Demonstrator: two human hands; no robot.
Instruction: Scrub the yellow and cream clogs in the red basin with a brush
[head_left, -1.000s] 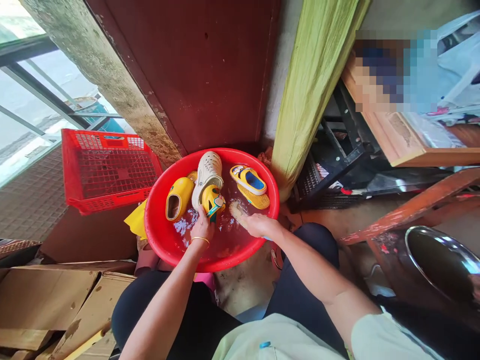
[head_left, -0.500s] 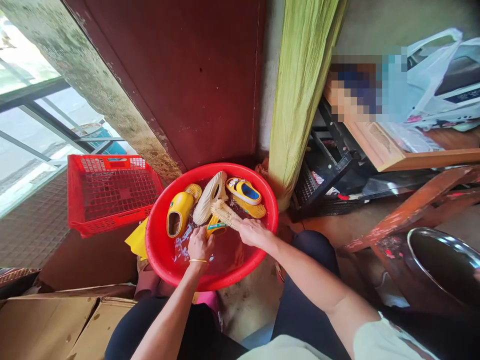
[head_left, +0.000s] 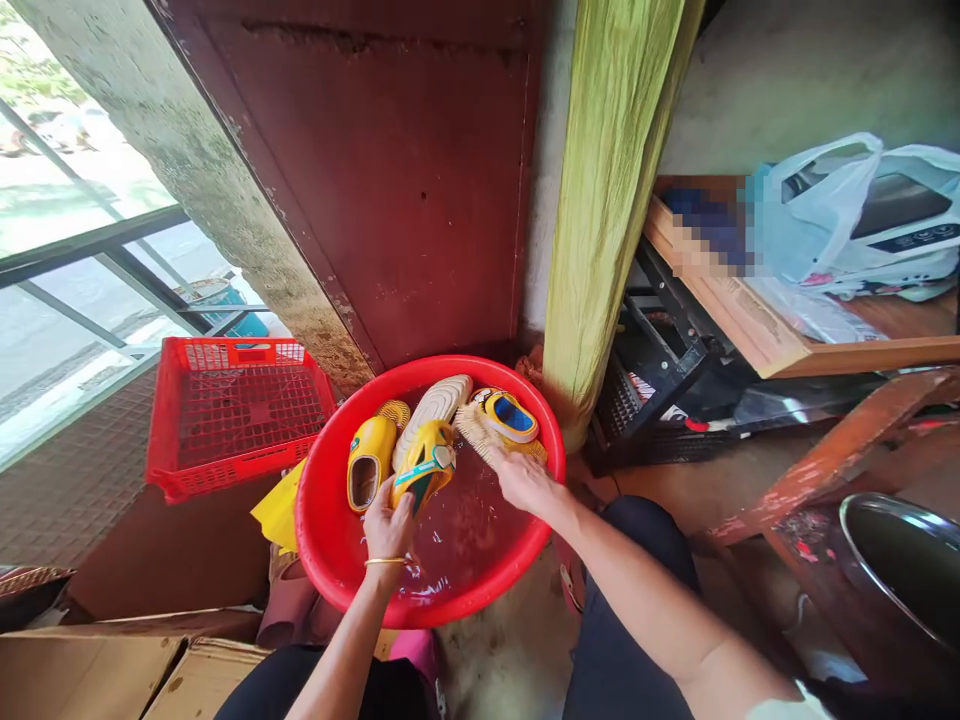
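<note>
A red basin [head_left: 319, 560] holds reddish-looking water and several shoes. My left hand [head_left: 388, 522] grips a small yellow shoe with a green strap [head_left: 424, 468] by its opening, above the water. In my right hand [head_left: 525, 480] is a scrubbing brush [head_left: 478, 430], its bristles to the right of the shoe and apart from it. Behind the held shoe lies a cream shoe [head_left: 442, 400]. To its left sits a yellow clog [head_left: 370, 455]. At the right of the basin are a yellow shoe with a blue lining [head_left: 512, 414] and a yellow sole partly behind the brush.
A red plastic crate [head_left: 247, 400] stands left of the basin, above cardboard boxes [head_left: 82, 675]. A green curtain [head_left: 607, 200] hangs behind. At right are a wooden table [head_left: 780, 355] with a plastic bag [head_left: 832, 220] and a metal pot [head_left: 900, 560].
My left hand has raised and turned the yellow shoe, so its strap shows more. The brush has come away from it to the right. The camera view has tilted up slightly.
</note>
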